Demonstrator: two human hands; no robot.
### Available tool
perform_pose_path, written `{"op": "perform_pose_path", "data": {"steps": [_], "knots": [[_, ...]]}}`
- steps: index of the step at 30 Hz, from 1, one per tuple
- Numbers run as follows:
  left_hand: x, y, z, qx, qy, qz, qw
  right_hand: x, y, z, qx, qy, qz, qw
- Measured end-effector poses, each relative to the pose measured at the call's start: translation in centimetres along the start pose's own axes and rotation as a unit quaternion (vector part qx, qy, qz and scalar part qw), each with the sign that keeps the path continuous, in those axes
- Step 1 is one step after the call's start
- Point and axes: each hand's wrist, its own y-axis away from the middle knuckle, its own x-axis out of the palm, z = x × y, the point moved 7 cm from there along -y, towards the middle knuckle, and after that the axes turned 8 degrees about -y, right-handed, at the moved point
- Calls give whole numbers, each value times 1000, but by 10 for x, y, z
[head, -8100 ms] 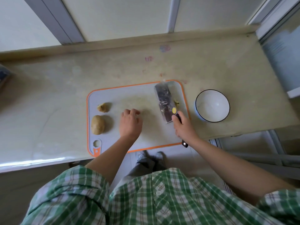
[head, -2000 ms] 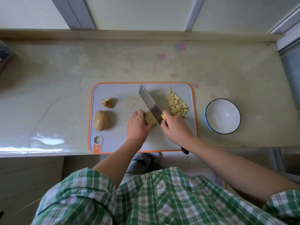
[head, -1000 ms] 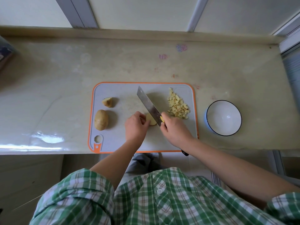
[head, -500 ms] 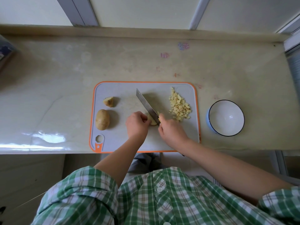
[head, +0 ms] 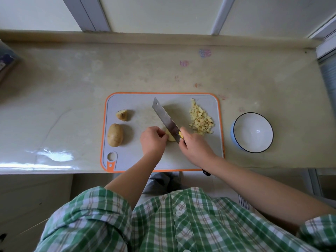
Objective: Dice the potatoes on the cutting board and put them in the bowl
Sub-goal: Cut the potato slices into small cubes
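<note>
Pale yellow dice (head: 200,120) are lying heaped on the right part of the grey, orange-rimmed cutting board (head: 131,158), so 1 share of the cutting looks done. None of it is sitting in the white bowl (head: 252,132), which is standing empty on the counter (head: 72,99) just right of the board. 1 whole potato (head: 115,135) and 1 smaller cut chunk (head: 122,115) are waiting at the board's left end, well apart from the blade. 1 half-cut piece (head: 170,137) is being worked in the middle. As I judge it, the task is running short of halfway: more dicing is needed, then the whole transfer to the bowl.

The left hand (head: 152,140) is curling its fingers onto the half-cut piece, pinning it to the board. The right hand (head: 195,146) is clasping the handle of the cleaver (head: 166,119). The blade is angling away to the upper left, and its heel is meeting the piece's right side.
</note>
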Motion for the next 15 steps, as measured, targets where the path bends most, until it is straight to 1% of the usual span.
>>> {"op": "perform_pose_path", "data": {"steps": [7, 11, 15], "knots": [[1, -2, 0, -9, 5, -3, 1000, 10, 2, -3, 25, 7, 10, 1000], [2, -3, 1, -21, 5, 7, 1000, 19, 0, -4, 40, 37, 19, 998], [3, -4, 1, -24, 9, 17, 1000, 21, -5, 0, 43, 21, 6, 999]]}}
